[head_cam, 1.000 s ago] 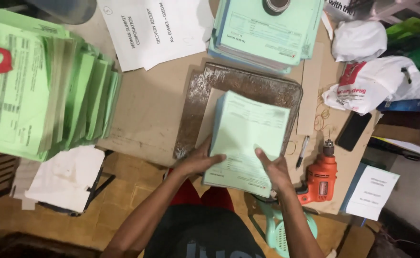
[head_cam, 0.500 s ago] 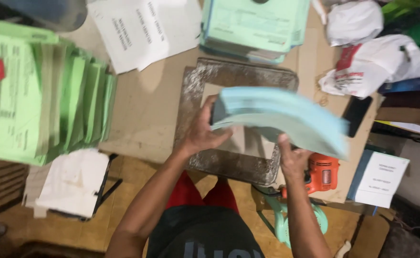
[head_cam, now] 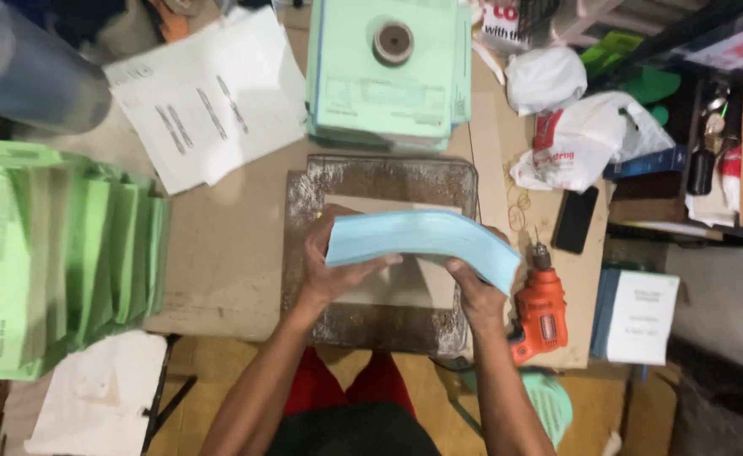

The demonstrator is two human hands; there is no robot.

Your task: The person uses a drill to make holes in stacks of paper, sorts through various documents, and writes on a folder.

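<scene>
The person holds one thick stack of pale blue paper sheets (head_cam: 422,241) edge-on above a worn, scuffed metal plate (head_cam: 304,211) that lies on the brown cardboard-covered table (head_cam: 219,253). The left hand (head_cam: 329,274) is closed around the stack's left end, thumb on the near face and fingers behind; the right hand (head_cam: 477,291) grips the right end from below, where the sheets bow downward. To square the sheets well, a judgement only, both grips would stay loose enough for the edges to slide level, and the sagging right end would need support. One sheet of tan card (head_cam: 405,283) lies on the plate under the stack. Counted around it: one orange electric hand drill (head_cam: 540,312) just right of the plate, one black phone (head_cam: 576,219) farther right, two white plastic bags (head_cam: 574,139), one far pile of pale green forms (head_cam: 388,84) weighted by one round tape roll (head_cam: 393,42), and one fanned bank of bright green forms (head_cam: 51,262) at left.
</scene>
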